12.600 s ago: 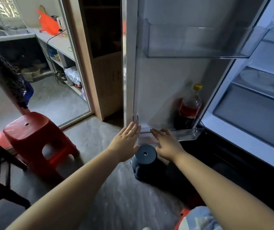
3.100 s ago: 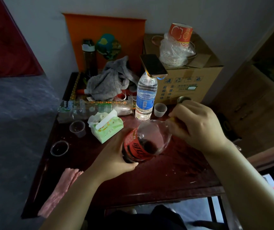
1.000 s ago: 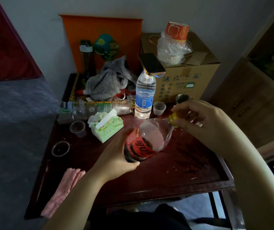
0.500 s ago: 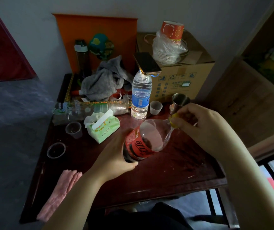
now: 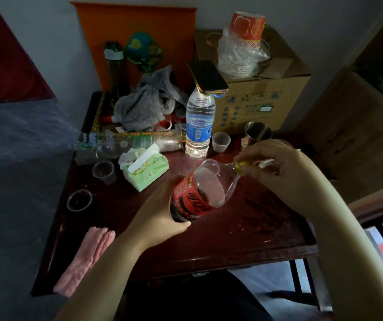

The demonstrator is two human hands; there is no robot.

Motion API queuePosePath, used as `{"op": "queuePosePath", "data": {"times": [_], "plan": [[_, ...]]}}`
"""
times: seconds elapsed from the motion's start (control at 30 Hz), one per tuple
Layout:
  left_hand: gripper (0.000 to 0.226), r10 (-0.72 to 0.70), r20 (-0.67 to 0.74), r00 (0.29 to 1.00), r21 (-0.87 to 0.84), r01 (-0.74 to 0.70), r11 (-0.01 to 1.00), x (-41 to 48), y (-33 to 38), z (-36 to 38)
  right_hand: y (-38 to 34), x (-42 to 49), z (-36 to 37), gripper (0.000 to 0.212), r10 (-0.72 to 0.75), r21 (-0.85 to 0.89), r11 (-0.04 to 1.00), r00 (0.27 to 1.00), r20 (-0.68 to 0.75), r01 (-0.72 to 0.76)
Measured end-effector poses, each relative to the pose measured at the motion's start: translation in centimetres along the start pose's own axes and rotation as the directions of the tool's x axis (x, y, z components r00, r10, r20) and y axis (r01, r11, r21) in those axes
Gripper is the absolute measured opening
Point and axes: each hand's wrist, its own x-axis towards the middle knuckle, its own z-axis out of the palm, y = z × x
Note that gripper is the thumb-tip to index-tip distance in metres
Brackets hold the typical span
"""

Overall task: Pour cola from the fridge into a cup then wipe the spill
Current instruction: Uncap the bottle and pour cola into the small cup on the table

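My left hand (image 5: 160, 216) grips the lower body of the cola bottle (image 5: 199, 191), which has a red label and leans with its neck toward the right above the dark red table (image 5: 220, 242). A little dark cola lies in its low end. My right hand (image 5: 281, 172) pinches the yellow cap (image 5: 240, 166) at the neck. A steel cup (image 5: 256, 133) and a small white cup (image 5: 221, 141) stand behind the bottle. Two small clear plastic cups (image 5: 104, 171) (image 5: 79, 200) sit at the left. A folded pink cloth (image 5: 86, 256) lies at the table's front left corner.
A water bottle (image 5: 199, 126) with a phone (image 5: 208, 77) balanced on top stands mid-table. A green tissue pack (image 5: 145, 170), a grey rag (image 5: 148, 105), an empty bottle lying flat (image 5: 128, 143) and a cardboard box (image 5: 260, 98) bearing bagged paper cups crowd the back. A wooden cabinet (image 5: 359, 135) is at right.
Since 12.6 s ago the bottle went from the fridge door to over the table. In the last second the hands barely moved; the right fingers stay on the cap, and the steel cup came into sight.
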Motion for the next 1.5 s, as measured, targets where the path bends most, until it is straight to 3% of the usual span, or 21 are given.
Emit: {"op": "queuePosePath", "data": {"times": [0.37, 0.57, 0.8, 1.5], "plan": [[0.085, -0.171, -0.074, 0.983, 0.056, 0.175, 0.983, 1.1, -1.1, 1.5, 5.8, 1.9, -1.0, 0.027, 0.02, -0.014, 1.0, 1.0, -0.015, -0.02], [0.078, -0.306, -0.16, 0.939, 0.112, 0.325, 0.939, 1.5, -1.4, 1.9, 10.3, 2.1, -1.8, 0.024, 0.058, -0.103, 0.993, 0.998, -0.001, -0.058], [0.085, -0.455, -0.143, 0.879, 0.186, 0.475, 0.86, 2.4, -1.5, 2.4, 13.8, 2.3, -2.1, 0.025, 0.096, -0.145, 0.985, 0.995, 0.041, -0.089], [0.088, -0.462, -0.129, 0.877, 0.479, 0.463, 0.746, 4.9, -1.6, 2.2, 16.1, 2.9, -1.1, 0.024, 0.105, -0.09, 0.991, 0.993, 0.063, -0.099]]}}
